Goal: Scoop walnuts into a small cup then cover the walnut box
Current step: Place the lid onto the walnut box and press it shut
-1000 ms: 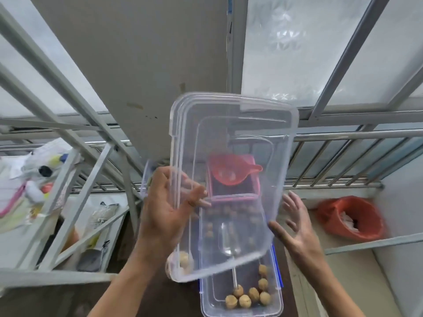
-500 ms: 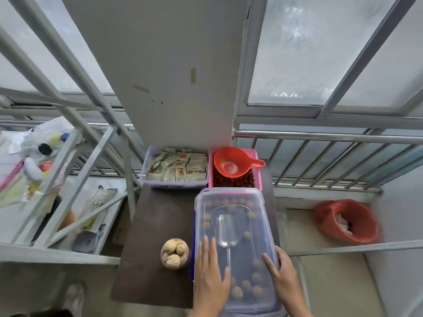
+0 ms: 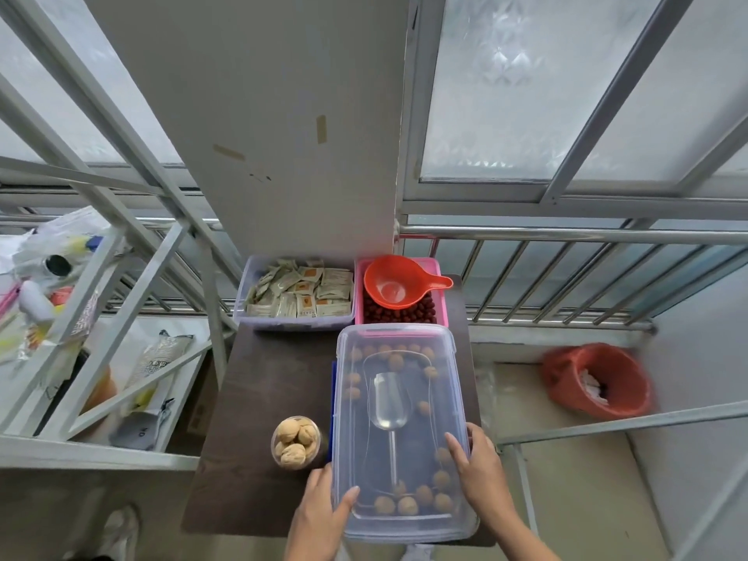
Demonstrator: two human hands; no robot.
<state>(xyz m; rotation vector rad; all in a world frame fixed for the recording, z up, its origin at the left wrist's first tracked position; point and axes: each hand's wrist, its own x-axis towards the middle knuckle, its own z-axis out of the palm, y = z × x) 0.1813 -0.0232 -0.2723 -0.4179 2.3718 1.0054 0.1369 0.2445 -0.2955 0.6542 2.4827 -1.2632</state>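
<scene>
The clear walnut box (image 3: 404,524) stands on the right side of a small dark table (image 3: 263,398), with its clear lid (image 3: 441,342) lying flat on top. Through the lid show several walnuts (image 3: 409,504) and a clear scoop (image 3: 389,400). A small cup (image 3: 296,442) full of walnuts stands just left of the box. My left hand (image 3: 319,516) rests on the box's near left edge, thumb on the lid. My right hand (image 3: 479,471) presses on the lid's near right edge, fingers spread.
Behind the box sit a tray of sachets (image 3: 295,293) and a pink tub of red fruit (image 3: 398,313) with an orange scoop (image 3: 398,283) on it. A metal rack (image 3: 101,358) stands at left, a railing (image 3: 566,273) at the back, an orange bin (image 3: 595,382) at right.
One second ago my left hand held the lid up in the air. The lid has come down onto the box, and both hands have slid to its near side edges.
</scene>
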